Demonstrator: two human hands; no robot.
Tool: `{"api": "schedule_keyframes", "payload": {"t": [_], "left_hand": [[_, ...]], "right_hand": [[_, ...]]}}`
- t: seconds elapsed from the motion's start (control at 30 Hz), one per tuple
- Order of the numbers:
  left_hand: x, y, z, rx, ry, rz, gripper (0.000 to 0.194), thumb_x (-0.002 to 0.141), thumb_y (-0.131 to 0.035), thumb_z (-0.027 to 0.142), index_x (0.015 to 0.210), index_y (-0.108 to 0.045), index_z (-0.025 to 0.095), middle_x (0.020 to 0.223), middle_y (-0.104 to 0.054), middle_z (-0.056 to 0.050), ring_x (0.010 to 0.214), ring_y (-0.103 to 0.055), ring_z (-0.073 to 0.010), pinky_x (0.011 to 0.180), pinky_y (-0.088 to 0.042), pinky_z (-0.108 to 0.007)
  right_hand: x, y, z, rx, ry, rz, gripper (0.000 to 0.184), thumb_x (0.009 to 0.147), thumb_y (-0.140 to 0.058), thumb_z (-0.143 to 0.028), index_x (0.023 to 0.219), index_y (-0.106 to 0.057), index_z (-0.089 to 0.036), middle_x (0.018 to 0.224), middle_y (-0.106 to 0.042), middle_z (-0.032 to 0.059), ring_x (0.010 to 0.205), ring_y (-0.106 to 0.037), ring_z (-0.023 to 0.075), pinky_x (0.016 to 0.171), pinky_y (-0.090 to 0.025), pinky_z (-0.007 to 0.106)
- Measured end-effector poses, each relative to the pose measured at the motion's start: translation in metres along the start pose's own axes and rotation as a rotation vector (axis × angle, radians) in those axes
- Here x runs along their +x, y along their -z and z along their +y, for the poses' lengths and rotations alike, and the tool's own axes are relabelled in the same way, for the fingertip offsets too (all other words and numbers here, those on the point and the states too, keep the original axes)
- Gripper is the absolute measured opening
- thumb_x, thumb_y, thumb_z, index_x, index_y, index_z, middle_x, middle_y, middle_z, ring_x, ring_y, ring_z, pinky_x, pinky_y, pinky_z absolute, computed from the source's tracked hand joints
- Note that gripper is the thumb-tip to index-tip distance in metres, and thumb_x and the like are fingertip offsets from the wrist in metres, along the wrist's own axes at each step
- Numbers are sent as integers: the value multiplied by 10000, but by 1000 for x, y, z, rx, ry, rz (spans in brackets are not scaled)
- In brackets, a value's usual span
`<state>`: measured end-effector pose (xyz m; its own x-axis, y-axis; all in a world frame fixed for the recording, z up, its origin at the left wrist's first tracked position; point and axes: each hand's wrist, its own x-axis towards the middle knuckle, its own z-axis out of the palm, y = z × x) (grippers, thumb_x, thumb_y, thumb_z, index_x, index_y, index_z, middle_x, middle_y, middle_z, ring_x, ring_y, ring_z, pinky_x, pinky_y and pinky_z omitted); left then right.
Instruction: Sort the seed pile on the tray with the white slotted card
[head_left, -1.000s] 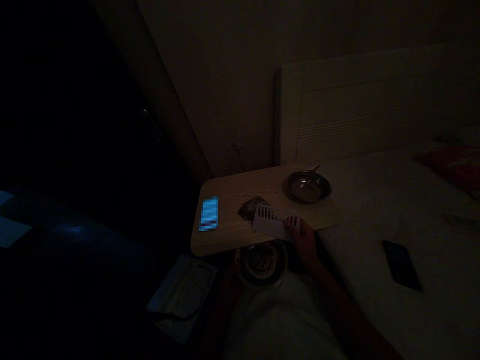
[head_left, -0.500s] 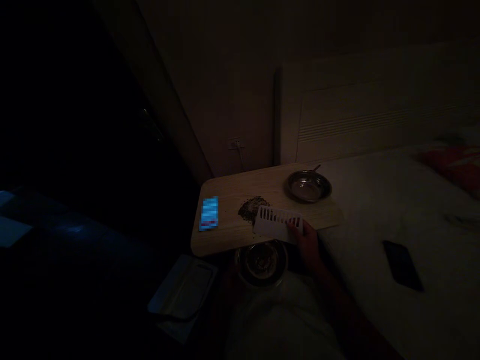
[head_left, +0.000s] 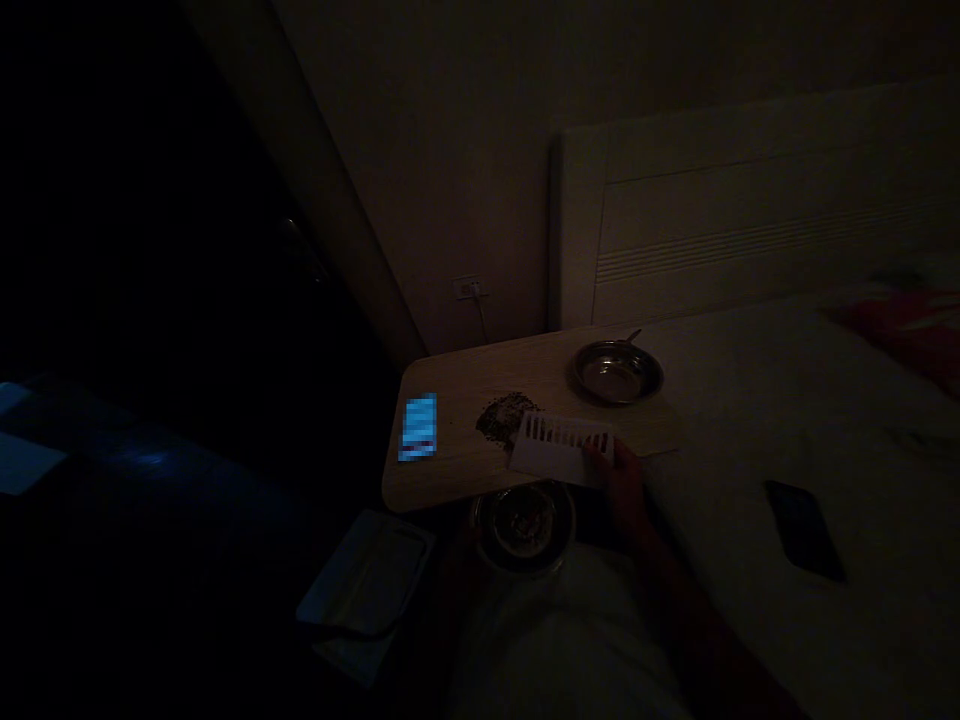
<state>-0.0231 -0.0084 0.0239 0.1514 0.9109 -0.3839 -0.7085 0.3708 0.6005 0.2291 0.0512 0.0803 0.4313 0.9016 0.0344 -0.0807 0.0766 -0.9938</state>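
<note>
My right hand [head_left: 624, 480] grips the right end of a thin white panel with a row of slots [head_left: 551, 460], held over the front of the wooden table [head_left: 442, 490]. The panel's left end touches or overlaps a pile of small dark grains [head_left: 504, 415]. Below the table edge, close to my body, is a round metal bowl [head_left: 484, 530] with some bits in its bottom. My left hand [head_left: 466, 560] is a dim shape at the bowl's left rim and seems to hold it; its fingers are mostly lost in the dark.
A shallow metal bowl [head_left: 619, 385] with a spoon-like handle [head_left: 634, 336] stands at the table's back right. A lit phone [head_left: 418, 427] lies on the left. A dark phone-like slab [head_left: 805, 530] rests on the bed [head_left: 727, 400]. Low left is a pale stool-like object [head_left: 367, 580].
My right hand and the slotted panel have shifted slightly to the right. The bowl and the pile look the same. The picture is a little darker.
</note>
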Motion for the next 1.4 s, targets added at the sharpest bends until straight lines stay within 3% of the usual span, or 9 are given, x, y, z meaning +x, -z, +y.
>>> {"api": "schedule_keyframes", "payload": {"t": [0.13,0.23,0.37,0.57,0.73,0.9,1.07,1.23,1.4], "left_hand": [[5,8,-5,-20,-23,62,311,685,-784,210,995,-777,201,1102,-780,-80,1324,-536,-366,1165,-339,-483],[4,7,-3,-32,-21,56,309,697,-760,190,1004,-769,221,1099,-780,-66,1361,-502,-353,1175,-320,-497],[-2,-3,2,30,-48,27,267,700,-753,185,964,-779,211,1122,-773,-89,1382,-473,-375,1184,-306,-494],[-6,-14,3,17,-59,-80,381,728,-751,290,1100,-759,209,1249,-725,-106,1334,-520,-396,1151,-354,-528],[-6,-12,3,24,-54,-44,439,702,-767,242,1139,-740,220,1279,-713,-89,1374,-481,-379,1167,-329,-514],[-5,-13,3,14,-67,-56,461,693,-771,234,1153,-735,239,1300,-704,-72,1393,-457,-378,1168,-337,-494],[4,7,-3,11,9,17,362,683,-774,245,1043,-760,210,1135,-771,-75,1350,-514,-363,1176,-327,-492],[10,24,-9,5,20,79,338,704,-751,212,1041,-750,198,1092,-780,-89,1342,-522,-368,1172,-329,-500],[11,23,-8,0,-19,92,355,703,-744,200,1057,-742,231,1128,-774,-51,1340,-533,-325,1178,-328,-470]], "right_hand": [[9,12,2,-22,46,171,409,734,-738,-532,893,-707,-157,828,-727,57,743,-620,216,671,-491,321],[10,13,3,-56,76,197,401,764,-715,-529,908,-697,-155,834,-713,55,754,-609,208,683,-478,314],[5,7,1,-71,94,148,383,790,-696,-527,899,-695,-160,833,-710,57,770,-616,211,711,-485,319],[-6,-6,-5,-64,73,22,373,771,-717,-526,892,-719,-173,853,-739,58,786,-643,232,709,-512,332],[-9,-14,0,-96,77,-116,366,781,-705,-523,887,-730,-174,856,-749,66,797,-649,244,709,-514,337],[2,-6,6,-70,51,22,399,774,-697,-530,938,-717,-167,894,-749,68,792,-651,237,717,-512,342],[7,1,3,-49,50,124,390,763,-693,-510,939,-692,-163,876,-733,69,802,-638,237,719,-505,344],[6,1,1,-7,134,134,337,798,-640,-436,996,-671,-165,958,-726,78,878,-639,242,819,-497,369],[4,4,-5,-96,243,149,310,864,-583,-425,1038,-652,-177,990,-722,75,904,-635,237,832,-482,358]]}}
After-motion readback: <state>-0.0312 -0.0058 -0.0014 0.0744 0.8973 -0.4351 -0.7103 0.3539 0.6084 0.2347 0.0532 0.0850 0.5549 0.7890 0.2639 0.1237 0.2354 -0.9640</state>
